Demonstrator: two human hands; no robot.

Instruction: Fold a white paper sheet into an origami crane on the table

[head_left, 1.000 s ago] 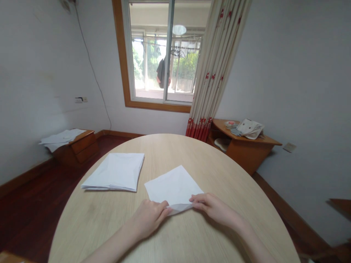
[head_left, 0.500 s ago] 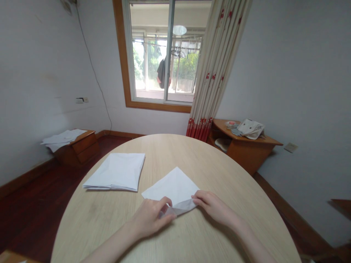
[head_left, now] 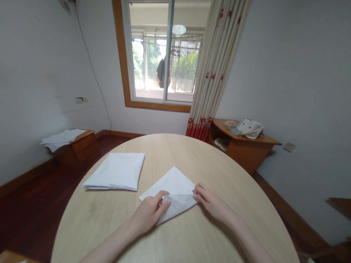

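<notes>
A white sheet of paper [head_left: 172,180] lies on the round wooden table [head_left: 219,175], one corner pointing away from me. Its near part is lifted and turned up, showing a greyer, shaded face. My left hand [head_left: 150,212] pinches the raised part at its left side, thumb in front and fingers behind. At the right corner, my right hand [head_left: 210,201] grips the paper's edge between thumb and fingers. Left of the sheet rests a stack of white paper [head_left: 115,171], apart from both hands.
A low wooden cabinet [head_left: 83,146] with papers on top stands at the left wall. Back right is a wooden corner desk [head_left: 246,153] holding a pale cloth bag [head_left: 250,129]. Beyond the table are a window [head_left: 149,65] and a long curtain [head_left: 212,73].
The near part of the paper has risen and shows more of its shaded face. My right hand has moved slightly away from me, and my left hand has shifted its hold.
</notes>
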